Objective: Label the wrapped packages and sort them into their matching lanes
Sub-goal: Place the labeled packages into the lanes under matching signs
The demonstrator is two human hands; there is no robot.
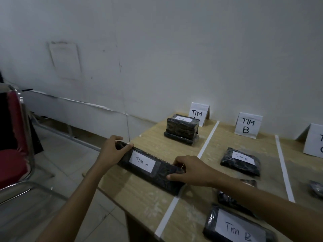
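A long black wrapped package [158,173] with a white "Tim A" label lies across the left lane of the wooden table [145,194]. My left hand [111,151] grips its far left end and my right hand [190,172] grips its right end. A stack of two black packages [181,131], the top one labelled, stands at the back of the same lane before the "TIM A" sign [198,112]. In the middle lane a "Tim B" package [241,163] lies flat below the "TIM B" sign [248,125]. Another "Tim B" package [237,227] lies at the front.
White tape strips [208,138] [284,168] divide the table into lanes. A third sign [314,142] and a dark package [317,189] sit at the right edge. One more black package [229,199] lies under my right forearm. A red chair [12,140] stands left on the tiled floor.
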